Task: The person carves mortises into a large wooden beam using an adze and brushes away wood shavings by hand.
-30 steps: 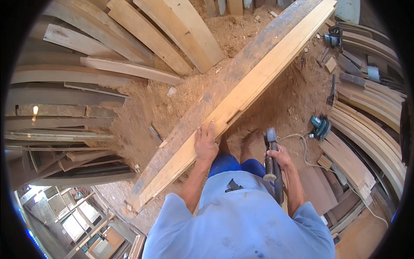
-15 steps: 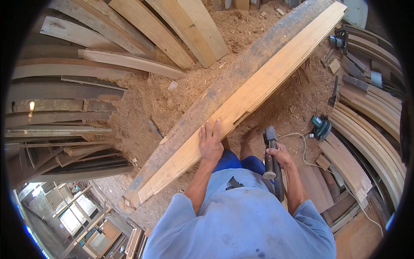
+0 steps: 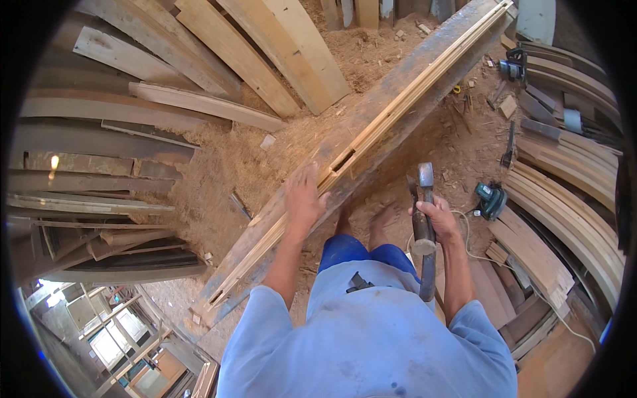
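Observation:
A long, narrow wooden board stands on its edge along a worn, dark bench plank. Its upward edge shows lengthwise lines, a dark rectangular slot near the middle and another slot near the lower-left end. My left hand straddles this edge just left of the middle slot, fingers over the far side and thumb on the near side. Beside the bench, my right hand is closed around two tools together: a hammer with its metal head up, and a chisel with a round, flattened handle end.
Sawdust and offcuts cover the floor. Planks lean at the back, with stacked boards to the left. At right are a green power tool with a pale cord, another power tool and more timber.
The board has turned from its broad face onto its edge, exposing the slots. My left hand has shifted slightly left and up. The hammer and chisel have risen a little in my right hand.

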The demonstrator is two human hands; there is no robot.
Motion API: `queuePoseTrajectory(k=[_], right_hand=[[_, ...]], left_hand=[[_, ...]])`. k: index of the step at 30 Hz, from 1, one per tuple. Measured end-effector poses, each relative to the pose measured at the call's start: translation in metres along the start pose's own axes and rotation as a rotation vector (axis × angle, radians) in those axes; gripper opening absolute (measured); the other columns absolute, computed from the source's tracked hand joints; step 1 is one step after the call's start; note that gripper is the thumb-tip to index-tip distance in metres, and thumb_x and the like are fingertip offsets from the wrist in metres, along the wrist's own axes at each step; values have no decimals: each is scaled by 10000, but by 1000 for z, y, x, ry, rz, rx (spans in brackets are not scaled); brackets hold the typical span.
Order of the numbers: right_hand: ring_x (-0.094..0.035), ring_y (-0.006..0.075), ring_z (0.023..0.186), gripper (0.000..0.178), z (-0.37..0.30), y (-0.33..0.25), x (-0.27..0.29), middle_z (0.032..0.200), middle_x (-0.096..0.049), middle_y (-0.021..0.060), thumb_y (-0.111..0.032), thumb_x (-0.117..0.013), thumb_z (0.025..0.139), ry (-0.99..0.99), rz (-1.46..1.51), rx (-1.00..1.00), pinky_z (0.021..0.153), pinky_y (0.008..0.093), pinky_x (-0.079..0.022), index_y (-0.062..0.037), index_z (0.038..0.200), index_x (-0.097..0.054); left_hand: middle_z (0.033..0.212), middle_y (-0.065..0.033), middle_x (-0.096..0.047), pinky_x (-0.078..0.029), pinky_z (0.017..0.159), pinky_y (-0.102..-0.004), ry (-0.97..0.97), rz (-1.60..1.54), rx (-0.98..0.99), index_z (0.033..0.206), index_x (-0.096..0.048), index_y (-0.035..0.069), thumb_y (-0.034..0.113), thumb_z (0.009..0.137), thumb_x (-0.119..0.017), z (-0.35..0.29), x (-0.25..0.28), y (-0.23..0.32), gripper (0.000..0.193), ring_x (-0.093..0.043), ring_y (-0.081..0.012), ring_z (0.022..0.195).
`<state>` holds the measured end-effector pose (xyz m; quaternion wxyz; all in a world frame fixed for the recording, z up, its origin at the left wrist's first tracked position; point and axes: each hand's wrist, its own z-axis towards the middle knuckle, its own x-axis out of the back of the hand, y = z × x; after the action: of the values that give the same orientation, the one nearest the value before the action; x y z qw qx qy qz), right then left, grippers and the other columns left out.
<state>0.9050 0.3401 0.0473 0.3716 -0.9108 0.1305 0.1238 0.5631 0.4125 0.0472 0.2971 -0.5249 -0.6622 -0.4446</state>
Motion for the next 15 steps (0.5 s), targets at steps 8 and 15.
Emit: queuePoseTrajectory(k=[8, 15], right_hand=[[-622, 86, 673, 275, -15, -45, -30, 851, -708, 48, -251, -706, 914, 55, 63, 82, 609, 240, -508, -45, 1061, -598], [-647, 98, 859, 227, 0, -27, -27, 995, -677, 18, -234, -649, 987, -31, 162, 168, 705, 241, -524, -26, 1079, -642]], left_hand=[[1543, -298, -325, -227, 1175, -604, 311, 14, -496, 1485, -456, 210, 268, 743, -813, -2, -8, 95, 826, -262, -510, 1450], [1486, -265, -427, -285, 1132, -596, 96, -701, -1083, 1275, -622, 142, 122, 652, -807, -35, 17, 161, 651, -357, -449, 1407]])
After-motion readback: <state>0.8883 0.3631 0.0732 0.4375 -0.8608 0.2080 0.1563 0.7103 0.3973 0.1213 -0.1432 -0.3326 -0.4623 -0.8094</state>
